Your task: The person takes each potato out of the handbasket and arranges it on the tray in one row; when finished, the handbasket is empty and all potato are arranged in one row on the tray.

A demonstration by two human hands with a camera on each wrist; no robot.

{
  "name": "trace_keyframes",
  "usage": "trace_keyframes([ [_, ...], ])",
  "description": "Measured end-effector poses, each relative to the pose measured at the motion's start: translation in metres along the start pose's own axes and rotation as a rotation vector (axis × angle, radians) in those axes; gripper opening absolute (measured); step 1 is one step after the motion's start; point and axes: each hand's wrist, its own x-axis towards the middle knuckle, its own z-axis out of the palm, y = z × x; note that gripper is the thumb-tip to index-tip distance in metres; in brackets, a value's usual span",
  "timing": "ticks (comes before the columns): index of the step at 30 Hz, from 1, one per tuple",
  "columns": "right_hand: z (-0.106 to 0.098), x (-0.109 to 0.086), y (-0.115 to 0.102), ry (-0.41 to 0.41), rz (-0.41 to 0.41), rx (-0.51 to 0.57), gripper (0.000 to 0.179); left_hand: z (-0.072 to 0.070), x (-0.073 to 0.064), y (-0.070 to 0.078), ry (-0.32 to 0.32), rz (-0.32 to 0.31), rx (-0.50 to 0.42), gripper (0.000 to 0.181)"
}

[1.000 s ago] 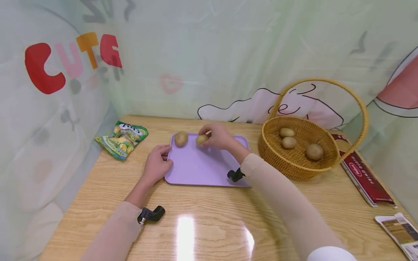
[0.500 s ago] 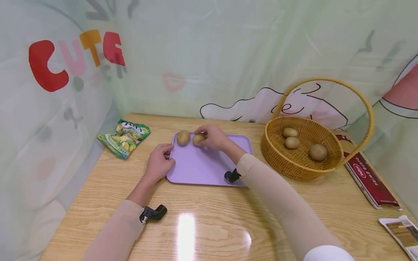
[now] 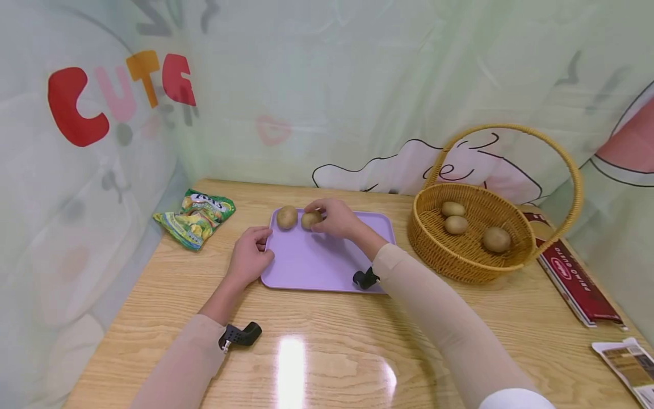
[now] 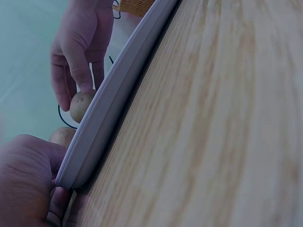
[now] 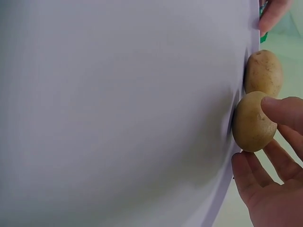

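Observation:
A lilac tray lies on the wooden table, its left edge held by my left hand. In the left wrist view, that hand's thumb is at the tray's rim, with fingers lower down at its corner. Near the tray's far edge, my right hand holds a small potato between thumb and fingers. A larger potato sits just left of it on the tray. The right wrist view has the held potato right beside the other one, the thumb on its side and fingertips at the tray rim.
To the right stands a wicker basket with a tall handle and three potatoes inside. A green snack bag lies left of the tray. Flat packages line the right side. A printed curtain hangs behind the table.
My right hand has shifted the small potato slightly left, toward the larger one, and then stayed there. My left hand keeps its place on the tray edge.

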Motion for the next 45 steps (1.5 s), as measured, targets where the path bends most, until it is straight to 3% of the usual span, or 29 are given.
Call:
trace_keyframes([
  [10,-0.006,-0.009,0.002,0.007,-0.006,0.022,0.046,0.003,-0.002,0.002,-0.009,-0.008,0.014,0.05],
  [23,-0.026,-0.036,0.001,0.067,-0.113,0.12,0.05,0.004,-0.004,0.004,-0.011,-0.017,-0.003,0.05],
  [35,-0.062,-0.066,0.002,0.133,-0.099,0.167,0.051,0.004,-0.004,0.002,-0.019,-0.005,0.017,0.05],
  [45,-0.094,-0.09,0.017,0.217,-0.024,0.155,0.051,-0.001,-0.004,0.002,-0.021,-0.026,0.013,0.05],
])
